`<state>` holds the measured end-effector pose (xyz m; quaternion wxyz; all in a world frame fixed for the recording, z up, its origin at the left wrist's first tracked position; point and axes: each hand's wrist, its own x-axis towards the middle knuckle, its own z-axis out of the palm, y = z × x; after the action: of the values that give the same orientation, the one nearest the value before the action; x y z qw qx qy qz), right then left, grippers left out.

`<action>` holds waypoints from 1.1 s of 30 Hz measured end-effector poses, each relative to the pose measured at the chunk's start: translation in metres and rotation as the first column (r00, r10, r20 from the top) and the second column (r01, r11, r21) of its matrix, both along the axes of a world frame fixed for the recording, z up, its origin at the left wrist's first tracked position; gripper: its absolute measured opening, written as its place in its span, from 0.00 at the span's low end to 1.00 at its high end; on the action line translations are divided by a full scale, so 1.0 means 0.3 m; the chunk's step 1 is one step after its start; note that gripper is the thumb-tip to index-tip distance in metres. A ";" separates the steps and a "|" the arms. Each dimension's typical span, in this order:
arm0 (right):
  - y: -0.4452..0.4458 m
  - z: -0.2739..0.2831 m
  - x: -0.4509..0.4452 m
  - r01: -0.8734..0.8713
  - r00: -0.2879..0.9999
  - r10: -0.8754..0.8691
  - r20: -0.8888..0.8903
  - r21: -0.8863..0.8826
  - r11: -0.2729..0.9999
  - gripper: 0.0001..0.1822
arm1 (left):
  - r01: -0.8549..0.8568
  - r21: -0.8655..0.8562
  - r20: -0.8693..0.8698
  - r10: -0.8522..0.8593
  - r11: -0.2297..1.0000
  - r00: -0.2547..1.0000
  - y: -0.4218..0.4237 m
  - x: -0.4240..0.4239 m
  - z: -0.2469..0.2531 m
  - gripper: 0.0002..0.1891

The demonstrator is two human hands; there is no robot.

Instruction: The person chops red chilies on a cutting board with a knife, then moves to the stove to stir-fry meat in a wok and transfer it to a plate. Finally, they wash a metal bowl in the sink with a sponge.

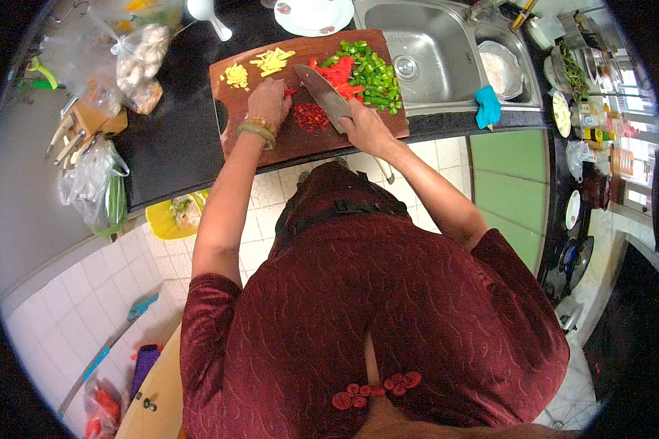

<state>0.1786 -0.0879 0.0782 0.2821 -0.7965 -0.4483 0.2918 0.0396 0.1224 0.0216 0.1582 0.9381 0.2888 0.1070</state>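
Note:
My left hand (269,101) rests on a wooden cutting board (296,144), its fingers closed around a piece of red chili pepper (290,92). In my right hand (368,126) is a wide-bladed kitchen knife (324,94); its pale handle sticks out below the hand. The blade slants across the board between my hands. Finely chopped red chili (310,117) lies left of the blade. Beyond it are larger red pepper pieces (335,76) and a pile of cut green peppers (378,77). Pale yellow minced bits (235,76) and yellow strips (273,61) sit at the board's far left.
A steel sink (434,60) adjoins the board's right side, with a blue cloth (489,107) over its edge. A plate (314,15) and a white spoon (211,19) lie behind. Left are bagged garlic (141,57), a knife block (90,120) and a yellow bin (167,222) below.

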 end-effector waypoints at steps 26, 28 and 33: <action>0.042 -0.025 -0.127 -0.265 0.936 0.291 0.196 -0.149 0.953 0.12 | -0.154 -0.104 0.285 0.178 0.982 0.942 -0.337 -0.195 -0.021 0.08; 0.046 -0.040 -0.123 -0.283 0.927 0.313 0.209 -0.160 0.946 0.11 | -0.162 -0.110 0.277 0.187 0.981 0.943 -0.337 -0.192 -0.026 0.07; 0.064 -0.027 -0.127 -0.309 0.909 0.370 0.191 -0.286 0.907 0.12 | -0.159 -0.122 0.269 0.187 0.980 0.945 -0.339 -0.191 -0.044 0.06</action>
<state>0.1404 -0.0688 0.0702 0.0674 -0.7641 -0.5714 0.2917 -0.0178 0.0207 0.0085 0.2336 0.8756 0.3499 0.2375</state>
